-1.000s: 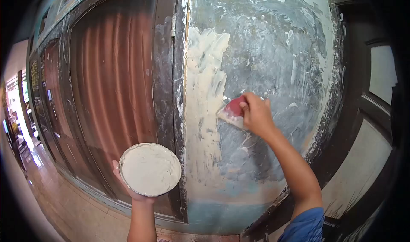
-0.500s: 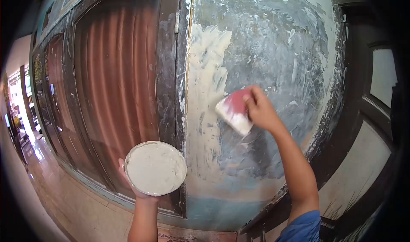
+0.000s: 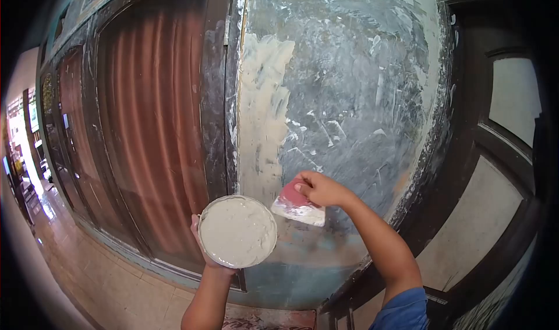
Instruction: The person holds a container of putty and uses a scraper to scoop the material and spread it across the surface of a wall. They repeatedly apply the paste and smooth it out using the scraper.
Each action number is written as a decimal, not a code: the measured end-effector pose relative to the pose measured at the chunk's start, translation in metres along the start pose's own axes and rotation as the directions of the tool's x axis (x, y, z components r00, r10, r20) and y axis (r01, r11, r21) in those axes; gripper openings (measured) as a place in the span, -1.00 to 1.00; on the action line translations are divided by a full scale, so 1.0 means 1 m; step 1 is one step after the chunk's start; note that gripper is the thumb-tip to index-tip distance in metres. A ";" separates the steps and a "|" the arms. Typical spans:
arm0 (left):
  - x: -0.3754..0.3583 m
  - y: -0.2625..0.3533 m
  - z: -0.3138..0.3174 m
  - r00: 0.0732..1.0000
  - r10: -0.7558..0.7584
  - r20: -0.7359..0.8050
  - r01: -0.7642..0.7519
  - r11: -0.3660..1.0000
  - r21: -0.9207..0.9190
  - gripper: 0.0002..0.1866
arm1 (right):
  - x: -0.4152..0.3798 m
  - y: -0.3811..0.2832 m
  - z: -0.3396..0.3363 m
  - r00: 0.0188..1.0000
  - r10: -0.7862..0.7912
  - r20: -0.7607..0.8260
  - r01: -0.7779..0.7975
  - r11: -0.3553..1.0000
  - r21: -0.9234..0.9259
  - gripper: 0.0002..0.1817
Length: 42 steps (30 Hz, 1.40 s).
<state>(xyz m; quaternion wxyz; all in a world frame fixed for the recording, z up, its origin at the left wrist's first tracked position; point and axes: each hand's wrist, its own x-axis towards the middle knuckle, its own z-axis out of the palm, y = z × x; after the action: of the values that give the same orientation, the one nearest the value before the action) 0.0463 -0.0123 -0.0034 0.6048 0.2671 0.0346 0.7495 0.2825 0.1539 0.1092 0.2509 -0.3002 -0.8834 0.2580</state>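
My left hand (image 3: 205, 242) grips a round tub of off-white wall putty (image 3: 237, 232) from its left side and below, with most of its fingers hidden by the tub. A red putty scraper (image 3: 295, 200) is pinched in my right hand (image 3: 317, 188), its wide lower edge coated with putty. The scraper is just right of the tub, apart from its rim, in front of the lower part of the wall (image 3: 343, 91). Cream putty (image 3: 262, 91) covers a vertical strip along the wall's left side; the remaining surface is patchy grey with white smears.
Left of the wall stands a dark wooden frame with glass and a reddish-brown curtain (image 3: 154, 108) behind it. A dark door with pale panels (image 3: 474, 219) is at the right. Below are a tiled floor (image 3: 125, 277) and a patterned mat (image 3: 271, 319).
My right hand has moved down and left with the scraper, away from the putty strip toward the tub. The tub now sits further right and slightly lower in view.
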 end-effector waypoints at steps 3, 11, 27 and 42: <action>-0.008 -0.004 0.014 0.999 0.020 -0.036 -0.022 0.999 -0.037 -0.05 | -0.016 -0.018 -0.019 0.978 0.207 -0.029 -0.204 0.976 0.072 -0.81; -0.018 -0.008 0.054 0.995 0.064 -0.070 -0.060 0.997 0.055 -0.07 | -0.087 -0.084 -0.017 0.674 -0.737 -0.045 0.493 0.494 -0.716 -0.64; -0.033 -0.029 0.089 0.993 0.099 -0.057 -0.096 0.994 0.045 -0.07 | -0.131 -0.099 -0.023 0.635 -0.746 0.198 0.574 0.284 -0.768 -0.66; -0.013 -0.032 0.080 0.997 0.070 -0.036 -0.068 0.995 0.069 -0.04 | -0.117 -0.088 -0.027 0.685 -0.722 0.100 0.513 0.379 -0.771 -0.58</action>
<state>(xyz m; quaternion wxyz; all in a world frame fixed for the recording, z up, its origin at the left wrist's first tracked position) 0.1116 -0.0381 0.0484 0.5684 0.2742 0.0622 0.7733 0.3442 0.0246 0.1490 0.2919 -0.0500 -0.9119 -0.2841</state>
